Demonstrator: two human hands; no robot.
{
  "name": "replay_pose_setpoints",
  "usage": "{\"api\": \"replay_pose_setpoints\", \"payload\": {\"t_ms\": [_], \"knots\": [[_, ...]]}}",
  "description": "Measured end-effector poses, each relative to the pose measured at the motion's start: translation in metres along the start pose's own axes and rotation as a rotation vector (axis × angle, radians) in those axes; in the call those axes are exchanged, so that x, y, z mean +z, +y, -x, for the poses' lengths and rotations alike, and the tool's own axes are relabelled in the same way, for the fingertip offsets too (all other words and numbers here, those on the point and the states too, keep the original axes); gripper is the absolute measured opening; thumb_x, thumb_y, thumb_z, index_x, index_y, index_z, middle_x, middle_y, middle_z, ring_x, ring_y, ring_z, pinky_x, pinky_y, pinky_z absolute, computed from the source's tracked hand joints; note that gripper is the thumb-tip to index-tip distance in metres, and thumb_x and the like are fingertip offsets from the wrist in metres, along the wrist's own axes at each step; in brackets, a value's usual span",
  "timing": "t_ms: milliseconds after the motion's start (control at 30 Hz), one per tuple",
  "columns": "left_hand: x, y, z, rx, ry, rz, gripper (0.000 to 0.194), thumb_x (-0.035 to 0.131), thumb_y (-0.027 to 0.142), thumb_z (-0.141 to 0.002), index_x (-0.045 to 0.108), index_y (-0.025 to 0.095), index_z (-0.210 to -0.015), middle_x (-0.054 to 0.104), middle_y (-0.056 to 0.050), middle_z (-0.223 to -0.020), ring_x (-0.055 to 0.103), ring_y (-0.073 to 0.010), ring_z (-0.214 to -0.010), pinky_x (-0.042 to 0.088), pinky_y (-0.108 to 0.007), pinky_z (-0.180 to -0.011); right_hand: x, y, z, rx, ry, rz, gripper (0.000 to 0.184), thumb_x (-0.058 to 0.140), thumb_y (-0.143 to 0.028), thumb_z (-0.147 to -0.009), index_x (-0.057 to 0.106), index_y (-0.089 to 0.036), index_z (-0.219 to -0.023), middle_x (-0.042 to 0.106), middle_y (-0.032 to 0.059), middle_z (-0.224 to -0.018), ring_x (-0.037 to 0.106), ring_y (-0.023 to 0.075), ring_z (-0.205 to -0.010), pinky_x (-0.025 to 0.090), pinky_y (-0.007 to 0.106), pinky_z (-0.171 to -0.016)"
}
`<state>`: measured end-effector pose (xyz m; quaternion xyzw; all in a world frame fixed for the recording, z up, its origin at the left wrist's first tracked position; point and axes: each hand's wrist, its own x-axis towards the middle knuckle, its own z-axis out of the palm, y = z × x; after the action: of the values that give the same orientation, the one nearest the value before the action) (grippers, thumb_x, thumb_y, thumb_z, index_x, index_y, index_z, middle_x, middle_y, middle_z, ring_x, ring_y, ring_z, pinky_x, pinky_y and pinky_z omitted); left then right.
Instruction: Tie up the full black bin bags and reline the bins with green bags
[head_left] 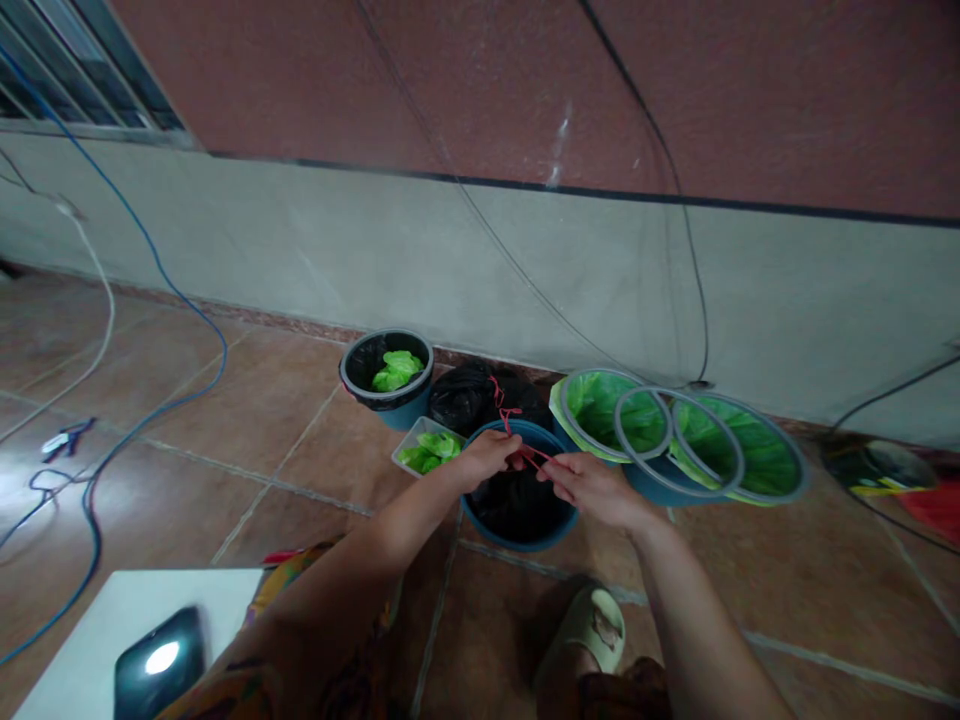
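Observation:
My left hand (491, 455) and my right hand (589, 483) are both closed, pinching a red drawstring (534, 457) stretched between them. They are above a blue bin (517, 544) with a black garbage bag (510, 510) inside. Part of the bag and the bin's rim are hidden behind my hands. Right behind this bin lies a filled black bag (459, 397) with red ties (498, 395) sticking up from it. Just left of the bin, a clear plastic tub (405, 452) holds folded green bags (431, 452).
A bin (409, 410) with a black liner stands at the wall, a green bag in it. To the right are two bins with green liners (772, 450) and loose grey rings (739, 455). A blue cable (157, 410) crosses the floor; a phone (161, 665) lies on a white surface.

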<state>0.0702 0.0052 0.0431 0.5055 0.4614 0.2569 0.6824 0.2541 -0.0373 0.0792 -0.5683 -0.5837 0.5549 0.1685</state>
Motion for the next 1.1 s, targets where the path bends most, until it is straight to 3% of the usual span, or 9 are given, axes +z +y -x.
{"api": "replay_pose_setpoints", "payload": {"t_ms": [100,233,300,367,500,600,733,933,1100], "knots": [[-0.001,0.002,0.001,0.014,0.064,-0.011,0.033,0.053,0.037,-0.082,0.071,0.01,-0.085,0.065,-0.003,-0.069,0.054,-0.0106,-0.063,0.038,-0.022,-0.059,-0.004,-0.007,0.01,-0.027,-0.137,-0.085,0.039,0.046,-0.052,-0.084,0.061,-0.015,-0.084,0.038,-0.0081,-0.048,0.032,0.0067,-0.04,0.023,0.021,-0.041],[-0.005,0.01,0.003,0.165,0.027,-0.303,0.019,0.056,0.019,-0.076,0.074,0.013,-0.081,0.071,-0.003,-0.077,0.06,-0.0129,-0.07,0.045,-0.023,-0.067,-0.008,-0.002,0.015,-0.003,-0.22,-0.026,0.032,0.053,-0.044,-0.081,0.065,-0.014,-0.079,0.05,-0.0042,-0.052,0.04,0.0069,-0.042,0.028,0.021,-0.043],[-0.006,0.014,0.005,0.283,-0.012,-0.482,0.02,0.055,0.014,-0.075,0.074,0.015,-0.08,0.072,-0.002,-0.081,0.062,-0.0136,-0.075,0.046,-0.023,-0.074,-0.01,0.005,0.012,0.035,-0.16,0.025,0.023,0.06,-0.036,-0.076,0.066,-0.015,-0.081,0.06,-0.0002,-0.06,0.05,0.0097,-0.049,0.034,0.022,-0.046],[-0.006,0.019,0.009,0.372,-0.028,-0.642,0.021,0.054,0.014,-0.076,0.074,0.017,-0.085,0.072,-0.001,-0.082,0.063,-0.0133,-0.076,0.046,-0.023,-0.075,-0.01,0.01,0.005,0.022,0.013,0.088,0.018,0.063,-0.024,-0.07,0.068,-0.016,-0.085,0.067,0.0033,-0.072,0.059,0.0141,-0.061,0.042,0.025,-0.056],[0.0,0.03,0.017,0.586,-0.049,-0.904,0.022,0.051,0.015,-0.083,0.069,0.02,-0.095,0.07,0.0,-0.078,0.063,-0.013,-0.074,0.045,-0.025,-0.078,-0.002,0.01,-0.011,-0.211,0.35,0.181,0.026,0.052,-0.014,-0.074,0.069,-0.021,-0.092,0.071,0.0052,-0.093,0.063,0.0193,-0.086,0.045,0.032,-0.08],[0.004,0.036,0.021,0.782,-0.054,-1.03,0.024,0.047,0.01,-0.084,0.065,0.021,-0.095,0.07,0.0,-0.085,0.064,-0.0132,-0.082,0.04,-0.029,-0.093,0.008,0.006,-0.017,-0.348,0.388,0.15,0.024,0.047,-0.021,-0.08,0.068,-0.022,-0.092,0.071,0.0057,-0.093,0.062,0.0207,-0.085,0.046,0.034,-0.078],[0.004,0.033,0.022,0.882,0.045,-1.126,0.021,0.046,0.011,-0.086,0.062,0.02,-0.096,0.07,-0.002,-0.087,0.063,-0.0137,-0.084,0.041,-0.032,-0.095,0.013,0.005,-0.021,-0.37,0.295,0.098,0.019,0.05,-0.027,-0.08,0.068,-0.02,-0.083,0.07,0.0058,-0.086,0.061,0.0209,-0.077,0.046,0.033,-0.072],[0.005,0.018,0.022,0.974,0.208,-0.941,0.023,0.049,0.01,-0.084,0.064,0.019,-0.099,0.068,-0.005,-0.103,0.064,-0.0138,-0.092,0.05,-0.026,-0.083,0.011,0.001,-0.018,-0.352,0.104,-0.256,0.023,0.062,-0.032,-0.075,0.068,-0.019,-0.094,0.069,0.0034,-0.091,0.061,0.019,-0.083,0.046,0.032,-0.077],[0.009,0.01,0.016,0.978,0.279,-0.648,0.022,0.049,0.02,-0.09,0.068,0.02,-0.101,0.067,-0.007,-0.104,0.065,-0.0132,-0.093,0.053,-0.024,-0.08,0.012,-0.009,-0.01,-0.324,0.084,-0.403,0.023,0.064,-0.036,-0.077,0.07,-0.019,-0.09,0.07,0.0011,-0.087,0.06,0.0164,-0.083,0.042,0.031,-0.085]]}}
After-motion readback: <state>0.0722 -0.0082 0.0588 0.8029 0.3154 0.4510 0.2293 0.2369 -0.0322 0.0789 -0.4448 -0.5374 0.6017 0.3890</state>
